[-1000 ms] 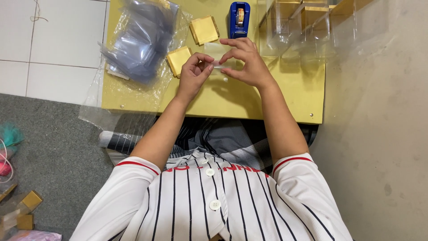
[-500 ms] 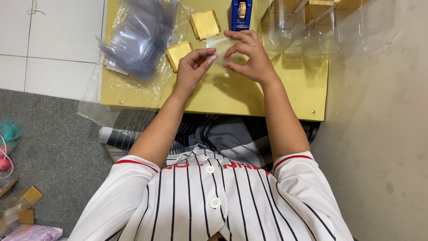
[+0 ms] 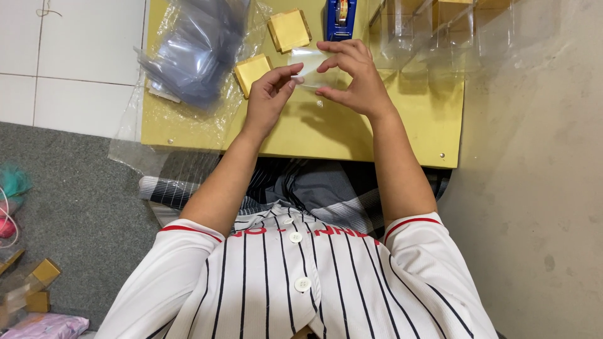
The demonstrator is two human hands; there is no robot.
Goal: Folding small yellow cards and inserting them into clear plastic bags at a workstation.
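hands (image 3: 314,88) | pinch clear film (image 3: 312,69) (both sides) | yellow table (image 3: 433,125)

The film (image 3: 312,68) pinched between the left hand (image 3: 267,100) and right hand (image 3: 352,78) is thin clear plastic, glossy and lightly creased. The table (image 3: 352,135) has a smooth yellow top with a dull sheen. Far left lies a pile of bags (image 3: 195,47), crinkled shiny plastic. The pads (image 3: 289,30) look matt, like paper or card. The dispenser (image 3: 340,16) is glossy blue plastic. The shirt (image 3: 301,282) is striped cloth; the floor (image 3: 81,194) near left is rough and grey.
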